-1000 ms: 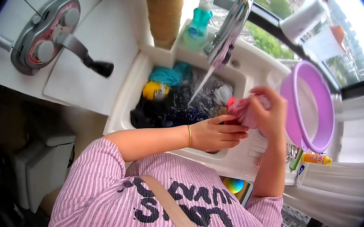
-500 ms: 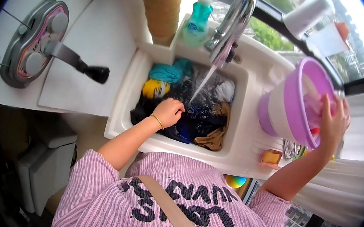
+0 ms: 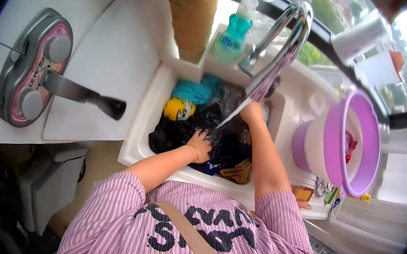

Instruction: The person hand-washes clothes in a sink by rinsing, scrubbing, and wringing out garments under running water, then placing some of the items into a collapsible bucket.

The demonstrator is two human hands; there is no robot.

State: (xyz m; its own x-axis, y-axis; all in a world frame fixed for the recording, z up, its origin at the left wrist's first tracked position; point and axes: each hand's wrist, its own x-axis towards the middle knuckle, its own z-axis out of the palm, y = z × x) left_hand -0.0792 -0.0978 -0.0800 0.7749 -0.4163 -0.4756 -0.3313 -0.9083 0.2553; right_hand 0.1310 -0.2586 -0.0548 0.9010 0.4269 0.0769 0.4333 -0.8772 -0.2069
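Note:
My left hand (image 3: 200,145) lies with its fingers spread on dark wet cloth (image 3: 170,132) in the white sink (image 3: 134,139). My right hand (image 3: 253,112) is at the back right of the sink, beside the running water, near a pale cloth; its fingertips are hidden under the faucet and water. A teal cloth (image 3: 193,92) and a yellow cloth (image 3: 178,109) lie at the sink's left. Brown cloth (image 3: 238,173) lies at the front right. The chrome faucet (image 3: 285,51) pours water between my hands. A pink and red cloth (image 3: 350,146) is inside the purple-and-white bucket (image 3: 312,144).
A teal soap bottle (image 3: 233,32) and a rope-wrapped post (image 3: 191,25) with a blue fluffy top stand behind the sink. At left, a grey device (image 3: 36,70) with a lever sits on the white counter (image 3: 105,65). A soap dish (image 3: 303,193) is at right.
The pink cloth has gone from my hands into the bucket. My right hand has let it go and moved left into the sink. My left hand has come down onto the dark cloth.

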